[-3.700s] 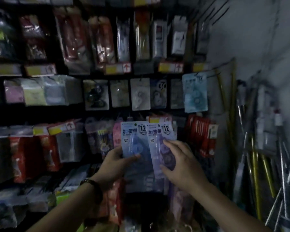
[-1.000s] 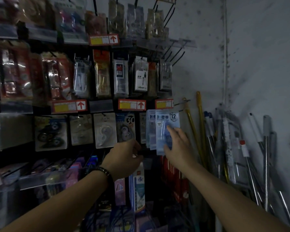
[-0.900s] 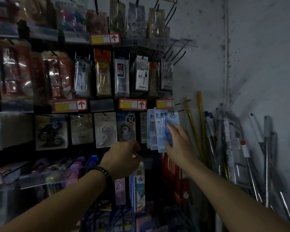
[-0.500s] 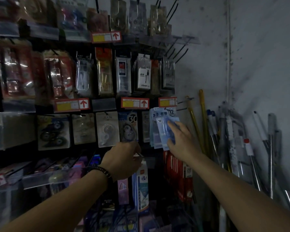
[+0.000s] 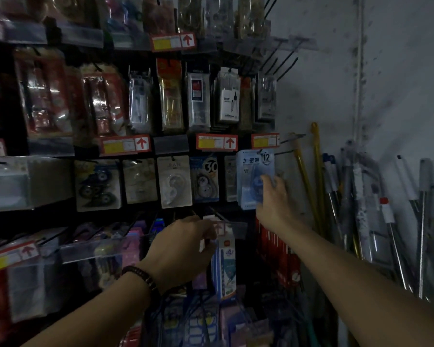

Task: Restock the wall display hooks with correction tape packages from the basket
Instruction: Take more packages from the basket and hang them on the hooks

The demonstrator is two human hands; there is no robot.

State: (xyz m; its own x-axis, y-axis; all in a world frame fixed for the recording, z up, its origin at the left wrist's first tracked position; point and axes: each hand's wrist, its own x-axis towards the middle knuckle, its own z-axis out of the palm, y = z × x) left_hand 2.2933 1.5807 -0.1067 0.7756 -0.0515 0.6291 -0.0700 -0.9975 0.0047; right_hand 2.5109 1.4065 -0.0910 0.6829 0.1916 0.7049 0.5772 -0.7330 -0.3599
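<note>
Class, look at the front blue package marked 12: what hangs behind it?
Edges of more blue packages peek out at its left; the front package covers their faces, so their count is unclear.

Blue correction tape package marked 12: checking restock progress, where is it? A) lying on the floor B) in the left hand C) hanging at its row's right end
C: the package hangs below the rightmost price label, the right hand touching its lower right edge.
</note>
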